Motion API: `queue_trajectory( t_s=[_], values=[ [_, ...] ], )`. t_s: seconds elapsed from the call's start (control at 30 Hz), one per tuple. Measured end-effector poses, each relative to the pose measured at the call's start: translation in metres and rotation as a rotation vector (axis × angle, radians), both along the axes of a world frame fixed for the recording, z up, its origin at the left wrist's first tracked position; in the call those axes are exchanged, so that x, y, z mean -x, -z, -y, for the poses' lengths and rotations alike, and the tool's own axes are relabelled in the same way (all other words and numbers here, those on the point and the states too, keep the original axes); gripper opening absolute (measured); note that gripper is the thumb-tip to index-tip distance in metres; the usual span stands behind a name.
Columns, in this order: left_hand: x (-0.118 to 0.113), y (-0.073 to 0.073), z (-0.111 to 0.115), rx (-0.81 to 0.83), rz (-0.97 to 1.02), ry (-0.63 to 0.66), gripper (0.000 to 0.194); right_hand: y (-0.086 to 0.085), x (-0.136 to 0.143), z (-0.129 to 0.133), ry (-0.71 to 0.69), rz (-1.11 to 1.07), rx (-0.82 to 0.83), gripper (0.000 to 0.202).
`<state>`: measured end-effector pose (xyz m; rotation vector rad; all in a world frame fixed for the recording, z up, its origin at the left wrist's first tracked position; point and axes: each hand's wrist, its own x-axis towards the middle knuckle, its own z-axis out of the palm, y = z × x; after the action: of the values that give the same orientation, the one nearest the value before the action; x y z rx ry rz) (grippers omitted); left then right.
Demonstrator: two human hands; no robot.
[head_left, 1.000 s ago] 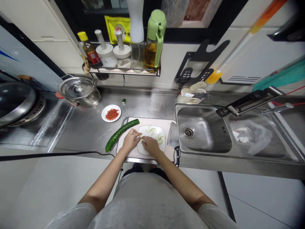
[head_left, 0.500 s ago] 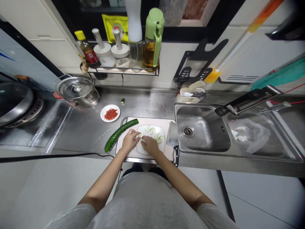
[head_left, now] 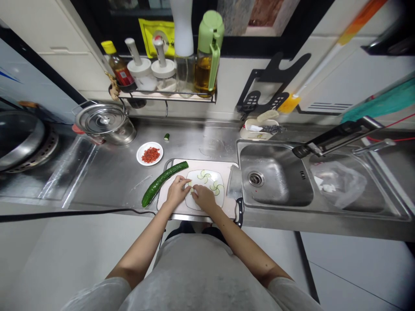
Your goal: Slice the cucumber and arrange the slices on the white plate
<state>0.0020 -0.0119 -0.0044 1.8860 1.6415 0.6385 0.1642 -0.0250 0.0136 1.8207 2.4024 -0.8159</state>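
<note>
Red label (head_left: 124,78) on the sauce bottle (head_left: 116,65), too small to read; yellow packet (head_left: 147,33), print blurred. Cucumber (head_left: 163,182) slanting across the cutting board (head_left: 212,165)'s left edge. Left hand (head_left: 177,191) and right hand (head_left: 204,198) at small pale slices (head_left: 191,190) over the white plate (head_left: 218,201), fingers bent; cannot tell whether gripping. Farther right, two cucumber whorls (head_left: 214,188).

A stainless-steel bench (head_left: 110,172) runs across the room, its brushed top catching pale, blurred reflections of light. Two sink basins are set into its right part, the nearer-to-centre basin (head_left: 285,181) with a round drain. Behind rises a cream-white wall (head_left: 223,73) with thin straight seams, and above it a window in a thick black frame (head_left: 256,46). A narrow wire-edged shelf (head_left: 152,96) is fixed below the window. At far left stands a bluish-white panel (head_left: 29,65) with a dark edge; below the bench, the floor (head_left: 81,255) is pale grey
</note>
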Motion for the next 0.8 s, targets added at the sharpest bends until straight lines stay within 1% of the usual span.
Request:
queue_trajectory(
  t_s=[0.27,0.37,0.43,0.5,0.57,0.63,0.73,0.8],
  values=[
    [-0.001,0.002,0.001,0.001,-0.002,-0.01,0.027,-0.002,0.001,0.001,0.007,-0.004,0.016,0.027],
    [-0.002,0.0,0.001,0.005,0.009,-0.017,0.028,-0.002,0.002,0.001,0.023,-0.023,0.01,0.026],
    [-0.002,-0.003,0.002,-0.004,0.02,-0.03,0.027,-0.004,-0.001,-0.001,0.055,-0.063,-0.009,0.026],
    [0.001,-0.008,0.004,-0.021,0.038,-0.066,0.027,-0.008,-0.008,-0.006,0.132,-0.129,-0.043,0.028],
    [0.007,-0.013,0.007,-0.039,0.05,-0.131,0.026,-0.014,-0.021,-0.011,0.242,-0.219,-0.092,0.03],
    [0.015,-0.016,0.012,-0.048,0.046,-0.205,0.026,-0.02,-0.04,-0.016,0.355,-0.327,-0.155,0.031],
    [0.029,-0.018,0.023,-0.029,0.011,-0.287,0.025,-0.028,-0.077,-0.021,0.525,-0.459,-0.287,0.034],
    [0.038,-0.018,0.032,0.0,-0.022,-0.323,0.025,-0.032,-0.104,-0.02,0.625,-0.489,-0.372,0.035]
  ],
)
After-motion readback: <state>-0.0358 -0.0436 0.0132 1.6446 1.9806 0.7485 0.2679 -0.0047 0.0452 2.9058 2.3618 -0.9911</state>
